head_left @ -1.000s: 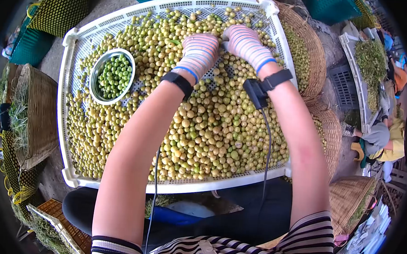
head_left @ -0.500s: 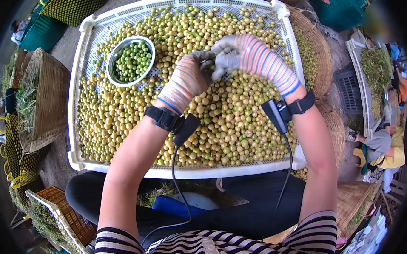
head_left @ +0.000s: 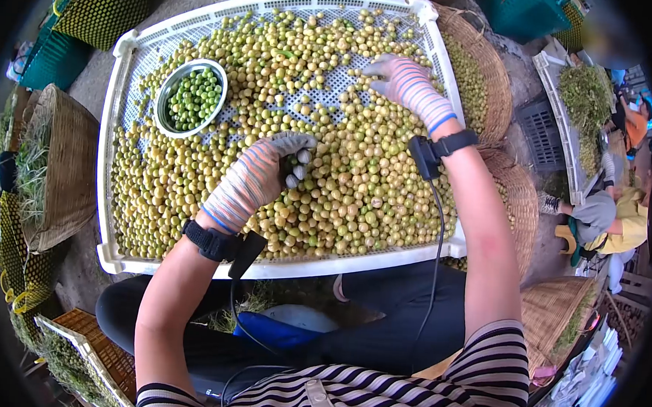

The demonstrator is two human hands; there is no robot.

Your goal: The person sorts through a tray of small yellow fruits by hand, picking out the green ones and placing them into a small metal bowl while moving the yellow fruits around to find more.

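A white perforated tray [head_left: 107,185] bears a spread of small round yellow-green fruits [head_left: 341,197]. My left hand [head_left: 263,172], in a striped glove with grey fingers, is over the middle of the fruits with its fingers curled; what they hold, if anything, is hidden. Farther up and to the right, my right hand [head_left: 400,81], gloved alike, has its fingers over the fruits near a bare patch of mesh. Its fingertips are partly hidden. A round metal bowl [head_left: 219,112] holding greener fruits [head_left: 193,99] rests on the tray at the upper left.
Woven baskets stand at the left [head_left: 73,168] and along the tray's right side [head_left: 498,87]. A dark crate [head_left: 542,134] and a white tray of greens [head_left: 559,120] are farther right. Another person in yellow [head_left: 627,223] sits at the far right. My legs are below the tray.
My hands have moved apart: the left came down and left, the right went farther up the tray. A patch of mesh now shows between them. The whole view has shifted slightly.
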